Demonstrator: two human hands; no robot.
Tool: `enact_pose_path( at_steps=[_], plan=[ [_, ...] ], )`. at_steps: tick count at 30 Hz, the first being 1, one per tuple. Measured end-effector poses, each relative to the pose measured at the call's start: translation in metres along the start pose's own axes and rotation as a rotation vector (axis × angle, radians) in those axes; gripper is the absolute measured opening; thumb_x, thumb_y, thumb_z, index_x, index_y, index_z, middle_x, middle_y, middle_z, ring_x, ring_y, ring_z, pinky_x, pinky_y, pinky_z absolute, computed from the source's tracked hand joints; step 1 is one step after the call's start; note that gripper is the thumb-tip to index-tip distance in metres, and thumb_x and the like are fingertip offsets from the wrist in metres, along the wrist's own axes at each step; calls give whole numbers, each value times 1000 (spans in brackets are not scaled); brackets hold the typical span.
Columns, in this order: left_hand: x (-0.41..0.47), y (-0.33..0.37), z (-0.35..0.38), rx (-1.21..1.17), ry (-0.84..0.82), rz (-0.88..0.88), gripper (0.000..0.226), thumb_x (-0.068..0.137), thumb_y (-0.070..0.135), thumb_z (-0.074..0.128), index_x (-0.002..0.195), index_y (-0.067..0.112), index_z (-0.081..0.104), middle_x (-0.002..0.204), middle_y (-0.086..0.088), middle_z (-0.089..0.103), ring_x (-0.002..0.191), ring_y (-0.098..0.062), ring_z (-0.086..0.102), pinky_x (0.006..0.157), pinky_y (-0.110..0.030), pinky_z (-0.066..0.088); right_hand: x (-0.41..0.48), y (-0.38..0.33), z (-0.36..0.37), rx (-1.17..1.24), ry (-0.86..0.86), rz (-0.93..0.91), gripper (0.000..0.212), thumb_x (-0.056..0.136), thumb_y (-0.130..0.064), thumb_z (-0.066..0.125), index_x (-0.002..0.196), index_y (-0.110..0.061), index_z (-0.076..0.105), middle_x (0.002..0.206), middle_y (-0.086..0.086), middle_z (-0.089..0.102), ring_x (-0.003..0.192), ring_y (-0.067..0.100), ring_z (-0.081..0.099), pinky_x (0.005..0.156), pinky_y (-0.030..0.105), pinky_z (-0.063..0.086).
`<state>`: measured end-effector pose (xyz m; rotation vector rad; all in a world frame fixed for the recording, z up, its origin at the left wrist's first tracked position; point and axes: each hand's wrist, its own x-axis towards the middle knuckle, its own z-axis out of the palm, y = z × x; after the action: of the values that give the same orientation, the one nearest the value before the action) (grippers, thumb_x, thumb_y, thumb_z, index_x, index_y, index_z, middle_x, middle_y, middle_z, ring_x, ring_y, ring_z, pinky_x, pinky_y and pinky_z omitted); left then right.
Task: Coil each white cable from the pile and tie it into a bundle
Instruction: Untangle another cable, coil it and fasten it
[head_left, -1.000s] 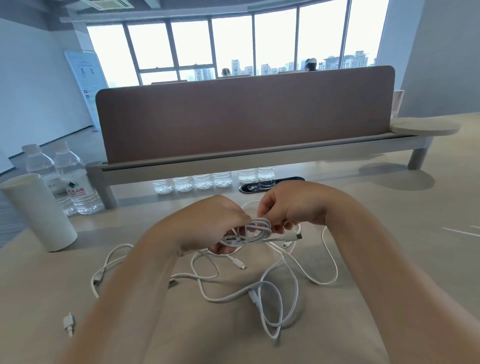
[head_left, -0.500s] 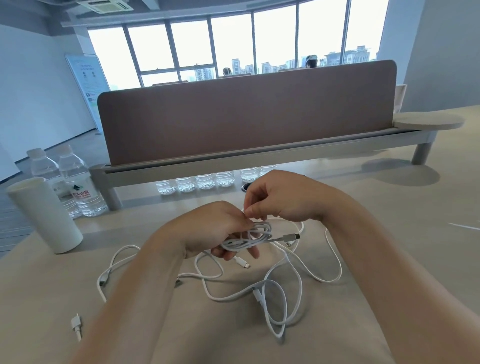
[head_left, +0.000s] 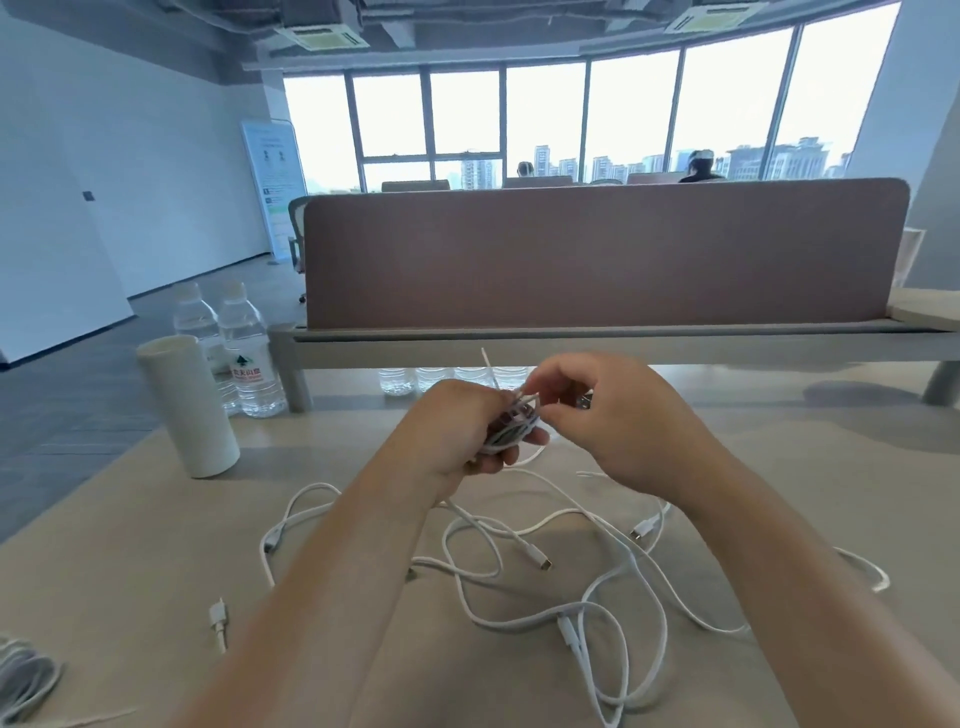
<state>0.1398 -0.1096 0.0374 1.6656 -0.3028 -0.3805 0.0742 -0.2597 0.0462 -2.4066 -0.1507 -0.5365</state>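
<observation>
My left hand (head_left: 457, 431) grips a small coil of white cable (head_left: 511, 428) held above the table. My right hand (head_left: 608, 421) pinches the top of that coil between thumb and fingers, where a thin white end (head_left: 488, 366) sticks upward. Below my hands a loose pile of white cables (head_left: 571, 582) with several plugs sprawls across the beige table (head_left: 130, 582). A finished white bundle (head_left: 23, 680) lies at the bottom left edge. A loose plug end (head_left: 218, 621) lies left of my left forearm.
A white cylinder cup (head_left: 187, 405) stands at the left, with two water bottles (head_left: 244, 358) behind it. A brown desk divider (head_left: 602, 254) on a grey rail runs across the back, with more bottles (head_left: 447, 376) under it. People sit beyond it by the windows.
Both hands have risen with the coil, which is now tighter in my left hand. The camera tilted up. My right hand has shifted from the coil's side to pinching at its top.
</observation>
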Motion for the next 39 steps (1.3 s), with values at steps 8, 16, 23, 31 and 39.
enact_pose_path(
  at_steps=[8, 16, 23, 31, 39],
  plan=[
    [-2, 1, 1, 1, 12, 31, 19, 87, -1, 53, 77, 1, 69, 60, -12, 57, 49, -20, 54, 50, -24, 38, 2, 2, 8, 8, -14, 13, 8, 89, -22, 73, 92, -28, 76, 82, -13, 72, 78, 5, 62, 76, 29, 52],
    [-2, 2, 1, -91, -48, -16, 17, 95, 13, 58, 89, 4, 71, 77, -14, 70, 56, -19, 53, 50, -24, 37, 5, 5, 16, 397, 97, 113, 20, 92, -7, 67, 80, -21, 75, 73, 1, 73, 60, 6, 63, 56, 19, 47],
    [-1, 3, 3, -127, -16, 2, 21, 99, 16, 55, 91, 4, 70, 78, -14, 70, 59, -21, 52, 47, -23, 36, 6, 8, 22, 620, 196, 174, 22, 96, -4, 60, 85, -14, 76, 67, 2, 69, 65, 18, 63, 55, 23, 45],
    [-2, 3, 6, -93, 6, 1, 25, 99, 20, 59, 94, -1, 72, 81, -16, 73, 59, -21, 54, 50, -25, 40, 5, 10, 21, 657, 222, 194, 10, 92, -13, 69, 85, -9, 75, 67, 10, 70, 60, 17, 57, 55, 22, 45],
    [-1, 2, 7, -105, 17, -10, 24, 99, 15, 57, 97, -3, 72, 84, -19, 74, 60, -22, 54, 49, -24, 39, 8, 13, 25, 614, 264, 190, 12, 92, -13, 68, 83, -12, 77, 63, 5, 69, 59, 16, 55, 56, 25, 45]
  ],
)
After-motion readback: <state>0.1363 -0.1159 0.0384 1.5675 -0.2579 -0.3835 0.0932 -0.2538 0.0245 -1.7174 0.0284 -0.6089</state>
